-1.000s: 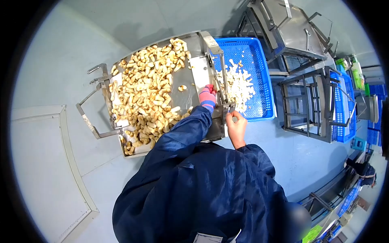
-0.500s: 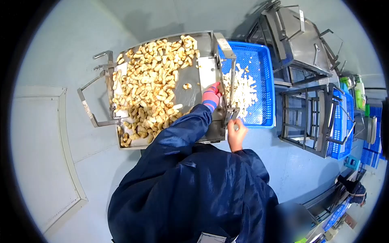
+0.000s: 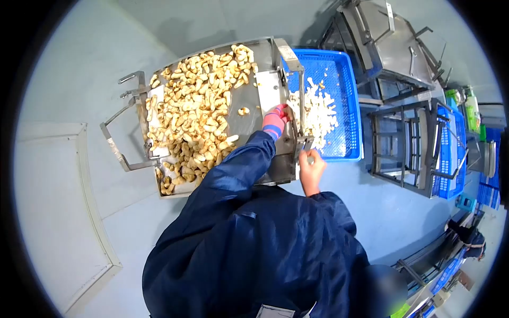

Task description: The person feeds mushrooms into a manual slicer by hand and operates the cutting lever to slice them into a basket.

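Note:
My left hand [image 3: 275, 118], in a pink and blue striped glove, is at the right edge of the metal work table [image 3: 245, 130]. Its fingers are closed by the upright metal frame [image 3: 301, 98]; anything in them is hidden. My bare right hand [image 3: 312, 170] is beside a small metal bracket [image 3: 304, 142] with fingers curled into a pinch. What it holds, if anything, cannot be made out. A heap of knobbly yellow-brown pieces [image 3: 199, 114] covers the table's left side, and one piece [image 3: 243, 111] lies apart. Small whitish pieces [image 3: 319, 115] lie in the blue basket [image 3: 347, 106].
A bent metal handle frame [image 3: 114, 146] juts from the table's left side. Metal stands [image 3: 400, 45] and a rack [image 3: 405, 146] with another blue basket [image 3: 453, 153] are on the right. A white door panel [image 3: 58, 206] is at left. Another person [image 3: 472, 241] is far right.
The view has shifted slightly. My right hand's fingers have curled a little differently near the bracket, while my left hand stays by the frame. The heap looks unchanged.

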Motion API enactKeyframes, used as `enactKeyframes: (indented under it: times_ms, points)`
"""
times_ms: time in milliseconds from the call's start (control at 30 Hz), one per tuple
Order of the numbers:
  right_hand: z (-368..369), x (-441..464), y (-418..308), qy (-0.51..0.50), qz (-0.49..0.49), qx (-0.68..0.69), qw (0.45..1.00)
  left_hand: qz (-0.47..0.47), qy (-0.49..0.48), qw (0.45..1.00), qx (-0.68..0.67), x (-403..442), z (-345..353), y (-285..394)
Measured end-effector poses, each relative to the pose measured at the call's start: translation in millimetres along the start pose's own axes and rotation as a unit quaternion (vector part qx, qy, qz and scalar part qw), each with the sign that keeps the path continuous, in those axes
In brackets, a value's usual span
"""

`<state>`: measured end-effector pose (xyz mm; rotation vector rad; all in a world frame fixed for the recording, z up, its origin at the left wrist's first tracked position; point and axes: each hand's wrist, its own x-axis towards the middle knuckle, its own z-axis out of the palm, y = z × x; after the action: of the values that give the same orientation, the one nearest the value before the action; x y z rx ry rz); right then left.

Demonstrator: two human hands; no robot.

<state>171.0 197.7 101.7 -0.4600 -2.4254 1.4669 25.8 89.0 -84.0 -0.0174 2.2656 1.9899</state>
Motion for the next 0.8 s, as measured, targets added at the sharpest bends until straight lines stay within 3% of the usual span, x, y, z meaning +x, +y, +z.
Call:
enactKeyframes:
  times_ms: [33,133,167,267,300,333,400,467,500,567,633,667,733,767,800]
  points:
    - [-6,4,-18,-0.036,0.059,-0.006,0.998,-0.011,-0.012,0.994,0.105,-7,-6,25]
    - [9,-15,42,-0.001,-0.021,0.005,1.000,-0.048,-0.008,0.993,0.109,-8,-4,33]
    - [8,-20,52,-0.033,0.018,-0.003,0.999,-0.076,-0.022,0.993,0.084,-12,-7,49]
    - [4,-11,25,0.007,-0.019,0.000,1.000,-0.052,-0.023,0.994,0.098,-2,-4,21]
    - [0,-4,7,-0.007,0.007,-0.014,1.000,-0.047,-0.017,0.991,0.123,-10,-7,52]
    - [-3,3,-7,-0.015,0.023,-0.025,0.999,-0.015,-0.016,0.994,0.109,-4,-4,33]
    - [-1,-2,2,-0.010,0.006,-0.022,1.000,-0.018,-0.012,0.991,0.131,-1,-2,18]
    - [7,-16,40,-0.011,-0.002,-0.013,1.000,-0.069,-0.023,0.989,0.126,-8,-8,50]
    - [6,-20,51,-0.041,0.012,-0.017,0.999,-0.039,-0.003,0.987,0.154,-6,-8,40]
    - [11,-26,61,-0.058,0.003,0.033,0.998,-0.110,0.006,0.989,0.095,-6,-11,48]
    - [22,-32,76,-0.016,-0.030,-0.014,0.999,-0.140,0.034,0.988,-0.063,22,5,-35]
    - [22,-32,75,-0.024,-0.006,-0.045,0.999,-0.173,0.037,0.980,-0.091,25,6,-24]
    - [10,-28,57,-0.030,0.010,0.032,0.999,-0.237,0.048,0.959,-0.147,28,7,3]
    - [6,-25,56,-0.026,-0.003,0.009,1.000,-0.182,0.048,0.950,-0.249,33,2,-4]
    - [2,-23,56,-0.030,-0.013,-0.008,0.999,-0.156,0.008,0.945,-0.287,24,-2,32]
